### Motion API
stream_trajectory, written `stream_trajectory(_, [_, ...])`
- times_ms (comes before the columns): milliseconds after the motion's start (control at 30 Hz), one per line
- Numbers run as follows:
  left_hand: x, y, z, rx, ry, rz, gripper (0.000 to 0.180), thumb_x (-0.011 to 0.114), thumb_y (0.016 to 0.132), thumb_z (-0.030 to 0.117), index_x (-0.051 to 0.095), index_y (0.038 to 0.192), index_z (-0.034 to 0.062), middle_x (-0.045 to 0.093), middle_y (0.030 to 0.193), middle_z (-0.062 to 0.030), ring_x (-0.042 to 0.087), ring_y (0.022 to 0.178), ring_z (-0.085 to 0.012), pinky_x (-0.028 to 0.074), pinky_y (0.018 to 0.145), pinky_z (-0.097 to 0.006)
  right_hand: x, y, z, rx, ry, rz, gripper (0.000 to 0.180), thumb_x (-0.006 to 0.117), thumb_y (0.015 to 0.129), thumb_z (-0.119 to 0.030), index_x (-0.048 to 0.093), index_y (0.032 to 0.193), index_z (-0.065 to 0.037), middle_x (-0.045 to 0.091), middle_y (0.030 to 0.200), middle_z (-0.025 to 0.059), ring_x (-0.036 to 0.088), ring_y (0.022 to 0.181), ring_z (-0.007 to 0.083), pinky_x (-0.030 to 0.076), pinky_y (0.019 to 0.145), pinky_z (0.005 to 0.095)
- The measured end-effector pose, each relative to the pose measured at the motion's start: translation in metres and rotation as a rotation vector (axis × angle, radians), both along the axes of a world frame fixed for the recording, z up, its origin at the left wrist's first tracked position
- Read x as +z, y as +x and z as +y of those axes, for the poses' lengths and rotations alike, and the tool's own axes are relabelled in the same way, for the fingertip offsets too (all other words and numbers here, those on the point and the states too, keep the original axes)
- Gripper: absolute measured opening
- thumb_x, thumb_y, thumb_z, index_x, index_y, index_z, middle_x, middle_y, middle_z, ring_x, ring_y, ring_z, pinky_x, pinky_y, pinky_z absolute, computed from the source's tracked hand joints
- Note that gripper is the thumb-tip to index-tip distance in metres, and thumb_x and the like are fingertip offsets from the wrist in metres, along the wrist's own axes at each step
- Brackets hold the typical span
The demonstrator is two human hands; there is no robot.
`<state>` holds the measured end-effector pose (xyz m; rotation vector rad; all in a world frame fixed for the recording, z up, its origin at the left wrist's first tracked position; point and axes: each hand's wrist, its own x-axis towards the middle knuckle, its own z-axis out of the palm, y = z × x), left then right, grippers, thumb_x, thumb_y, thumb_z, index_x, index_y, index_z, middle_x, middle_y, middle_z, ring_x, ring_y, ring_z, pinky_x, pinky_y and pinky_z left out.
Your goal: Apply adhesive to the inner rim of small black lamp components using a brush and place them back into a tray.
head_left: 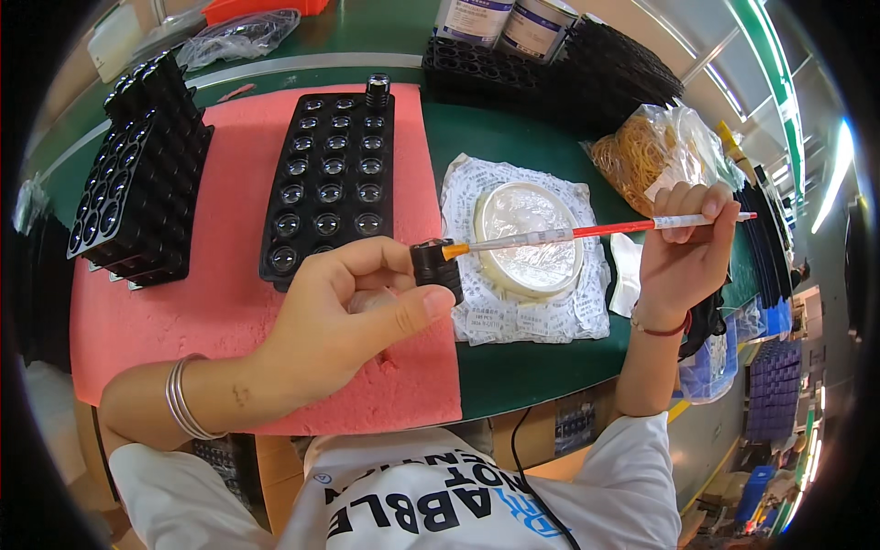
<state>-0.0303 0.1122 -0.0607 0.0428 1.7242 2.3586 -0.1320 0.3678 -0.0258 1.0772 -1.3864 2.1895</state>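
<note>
My left hand [339,316] pinches a short black lens barrel [438,275] between thumb and fingers, above the right edge of the pink mat. In my right hand [683,252] is a slim paintbrush [619,227] with a red handle, gripped near its far end and lying almost level. Its orange bristle tip meets the upper part of the barrel. Beyond my left hand lies a black tray [307,209] holding rows of clear-topped lenses, with one barrel [378,90] standing higher at its far right corner. Below the brush sits a round white dish [495,273] covered in clear film.
The dish rests on a printed white sheet [486,321]. Stacked black trays [170,202] stand at the left of the pink mat [229,339]. Far right are tins [539,29], more black trays [605,69] and a bag of yellow rubber bands [642,151].
</note>
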Motion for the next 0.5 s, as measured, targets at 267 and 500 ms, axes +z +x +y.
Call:
stream_trajectory(267, [0.0022, 0.0008, -0.0011, -0.021, -0.023, 0.027, 0.024, 0.060, 0.078, 0.012, 0.054, 0.096, -0.0030, 0.056, 0.083, -0.0023, 0.048, 0.074, -0.0026, 0.039, 0.062, -0.015, -0.0021, -0.0033, 0.0011, -0.024, 0.007, 0.008, 0.026, 0.033, 0.090, -0.026, 0.040, 0.073, -0.007, 0.038, 0.052, 0.0019, 0.033, 0.048, 0.0095, 0.026, 0.050, 0.0240])
stream_trajectory(500, [0.0022, -0.0005, -0.0009, -0.033, -0.023, 0.061, 0.027, 0.058, 0.079, 0.011, 0.052, 0.100, -0.0039, 0.057, 0.088, -0.0049, 0.050, 0.078, -0.0049, 0.041, 0.068, -0.017, -0.0011, -0.0024, 0.0039, -0.123, 0.026, 0.076, 0.026, 0.034, 0.090, -0.027, 0.041, 0.073, -0.008, 0.037, 0.052, 0.0008, 0.032, 0.048, 0.0086, 0.025, 0.050, 0.0238])
